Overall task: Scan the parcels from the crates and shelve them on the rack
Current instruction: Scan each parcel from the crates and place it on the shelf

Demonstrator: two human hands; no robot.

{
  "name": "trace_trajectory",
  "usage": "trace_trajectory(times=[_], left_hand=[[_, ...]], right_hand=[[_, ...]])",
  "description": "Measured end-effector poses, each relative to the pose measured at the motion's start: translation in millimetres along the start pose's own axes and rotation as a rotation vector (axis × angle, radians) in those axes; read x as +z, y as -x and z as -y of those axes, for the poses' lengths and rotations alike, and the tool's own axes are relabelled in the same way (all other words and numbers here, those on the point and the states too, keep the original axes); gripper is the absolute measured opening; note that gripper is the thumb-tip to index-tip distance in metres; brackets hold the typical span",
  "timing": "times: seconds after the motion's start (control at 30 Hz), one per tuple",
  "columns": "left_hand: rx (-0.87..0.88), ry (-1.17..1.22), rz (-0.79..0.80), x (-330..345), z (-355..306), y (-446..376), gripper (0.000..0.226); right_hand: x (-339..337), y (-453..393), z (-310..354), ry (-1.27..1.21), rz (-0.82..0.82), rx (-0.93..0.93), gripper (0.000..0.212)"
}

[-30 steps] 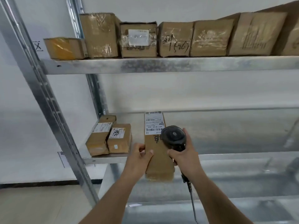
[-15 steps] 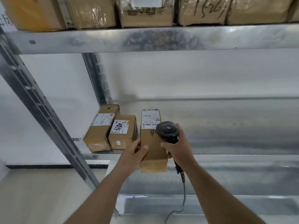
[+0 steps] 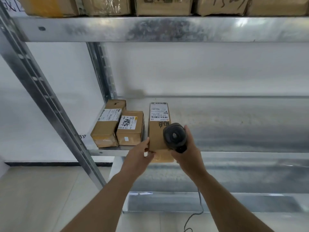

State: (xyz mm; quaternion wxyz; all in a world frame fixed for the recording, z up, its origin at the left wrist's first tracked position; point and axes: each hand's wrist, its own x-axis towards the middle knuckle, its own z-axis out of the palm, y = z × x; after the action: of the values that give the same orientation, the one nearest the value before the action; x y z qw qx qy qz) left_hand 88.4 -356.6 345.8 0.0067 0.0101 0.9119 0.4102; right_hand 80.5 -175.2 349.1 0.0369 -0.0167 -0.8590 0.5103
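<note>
A long brown cardboard parcel [image 3: 158, 131] with a white label at its far end lies lengthwise on the middle metal shelf [image 3: 234, 124], its near end over the shelf's front edge. My left hand [image 3: 142, 154] grips the parcel's near left corner. My right hand [image 3: 185, 151] holds a black barcode scanner [image 3: 174, 136] against the parcel's right side; its cable hangs down. Two smaller labelled parcels [image 3: 107, 124] [image 3: 131, 128] sit side by side at the shelf's left end, a narrow gap from the long one.
The upper shelf [image 3: 158, 29] carries a row of several brown boxes [image 3: 163, 5]. A slanted steel upright [image 3: 41, 91] runs down the left. A lower shelf [image 3: 217, 201] shows below, and white wall behind the rack.
The long parcel has slid further onto the middle shelf, toward the two smaller parcels. My view has come closer to the rack and dipped, cutting off the top-shelf boxes.
</note>
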Motion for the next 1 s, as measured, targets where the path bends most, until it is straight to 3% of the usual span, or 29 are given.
trace_trajectory(times=[0.23, 0.73, 0.87, 1.0], left_hand=[[-0.038, -0.106, -0.163, 8.3, -6.5, -25.0, 0.009], [-0.285, -0.195, -0.297, 10.1, -14.5, -37.9, 0.020], [-0.247, -0.230, -0.308, 6.2, -19.9, -20.2, 0.015], [-0.214, -0.269, -0.384, -0.3, -29.7, 14.1, 0.028]], right_hand=[[9.8, -33.4, 4.7, 0.000, -0.006, 0.001, 0.101], [10.2, -63.6, 2.3, -0.008, 0.061, -0.080, 0.097], [0.6, -47.7, 1.4, -0.011, 0.067, -0.120, 0.098], [-5.6, -7.1, 3.0, -0.080, 0.080, -0.166, 0.100]])
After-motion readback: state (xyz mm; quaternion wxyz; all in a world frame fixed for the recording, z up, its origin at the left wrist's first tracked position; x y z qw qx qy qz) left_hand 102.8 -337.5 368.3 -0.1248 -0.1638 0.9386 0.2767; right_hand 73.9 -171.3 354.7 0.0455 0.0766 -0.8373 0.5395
